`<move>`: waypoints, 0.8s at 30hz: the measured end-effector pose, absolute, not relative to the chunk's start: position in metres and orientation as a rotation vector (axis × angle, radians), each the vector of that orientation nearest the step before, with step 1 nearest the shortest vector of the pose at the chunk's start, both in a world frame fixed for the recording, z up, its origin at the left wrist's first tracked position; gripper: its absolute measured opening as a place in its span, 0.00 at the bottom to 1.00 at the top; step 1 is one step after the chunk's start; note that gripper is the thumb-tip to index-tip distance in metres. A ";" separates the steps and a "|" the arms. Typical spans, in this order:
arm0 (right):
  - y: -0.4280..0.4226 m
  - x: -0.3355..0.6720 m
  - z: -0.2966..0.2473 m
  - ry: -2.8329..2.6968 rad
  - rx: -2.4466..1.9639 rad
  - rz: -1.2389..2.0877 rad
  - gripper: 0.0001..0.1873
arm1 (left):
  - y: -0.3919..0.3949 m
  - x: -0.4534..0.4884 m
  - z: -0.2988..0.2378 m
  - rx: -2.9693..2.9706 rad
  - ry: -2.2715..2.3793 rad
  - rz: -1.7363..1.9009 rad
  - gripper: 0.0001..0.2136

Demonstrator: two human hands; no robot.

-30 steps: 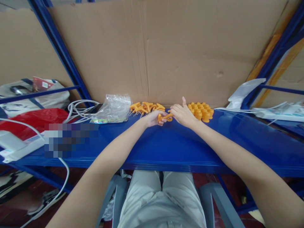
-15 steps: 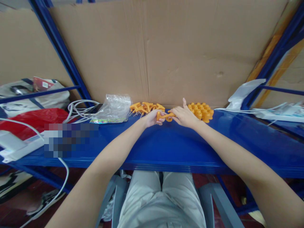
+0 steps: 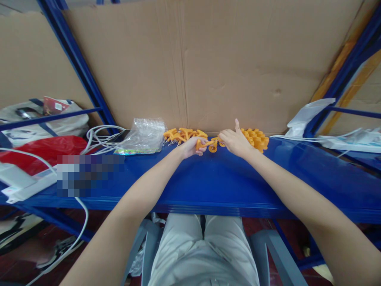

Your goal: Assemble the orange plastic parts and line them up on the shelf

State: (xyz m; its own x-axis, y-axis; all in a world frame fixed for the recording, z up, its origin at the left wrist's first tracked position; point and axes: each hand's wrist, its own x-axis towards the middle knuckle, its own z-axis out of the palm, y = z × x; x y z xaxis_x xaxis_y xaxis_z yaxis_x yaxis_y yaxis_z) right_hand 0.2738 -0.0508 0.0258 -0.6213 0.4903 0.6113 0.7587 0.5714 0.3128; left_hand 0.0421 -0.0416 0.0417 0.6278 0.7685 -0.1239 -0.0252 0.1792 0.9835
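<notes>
My left hand (image 3: 195, 147) is closed around an orange plastic piece (image 3: 205, 143) with a stem pointing right. Just right of it, a small round orange cup-like piece (image 3: 212, 148) sits low over the blue table. My right hand (image 3: 235, 142) has its fingers bent down onto another small orange piece (image 3: 222, 143), mostly hidden by the fingertips, while one finger sticks up. Behind my left hand lies a pile of branched orange pieces (image 3: 184, 135) with thin metallic bits at its edge. Beside my right hand stands a block of orange knobbed pieces (image 3: 256, 139).
A clear plastic bag (image 3: 143, 135) and coiled white cables (image 3: 101, 137) lie left on the blue table (image 3: 208, 186). A red bag (image 3: 59, 151) and white power strip (image 3: 29, 184) are farther left. Cardboard (image 3: 223, 71) stands behind; a white packet (image 3: 308, 117) is right.
My right hand has moved slightly right, away from the piece in my left hand, uncovering small round orange parts between them. My left hand stays in place, still holding its piece.
</notes>
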 end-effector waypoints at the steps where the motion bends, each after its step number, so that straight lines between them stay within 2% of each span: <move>1: -0.048 0.281 0.026 -2.307 -1.023 -0.781 0.14 | -0.041 0.040 0.042 1.280 0.723 0.646 0.08; 4: -0.038 0.305 0.029 -2.159 -1.098 -0.752 0.09 | -0.035 0.033 0.042 1.275 0.745 0.711 0.09; 10: -0.025 0.331 0.036 -1.922 -1.440 -0.606 0.12 | -0.029 0.033 0.039 1.259 0.844 0.950 0.06; 16: -0.028 0.325 0.031 -1.937 -1.633 -0.393 0.10 | -0.037 0.036 0.043 1.277 0.940 1.073 0.09; 21: -0.025 0.327 0.023 -2.005 -1.710 -0.329 0.13 | -0.038 0.036 0.044 1.274 0.921 1.079 0.10; 24: -0.025 0.330 0.022 -2.049 -1.712 -0.330 0.11 | -0.036 0.036 0.043 1.284 0.934 1.088 0.11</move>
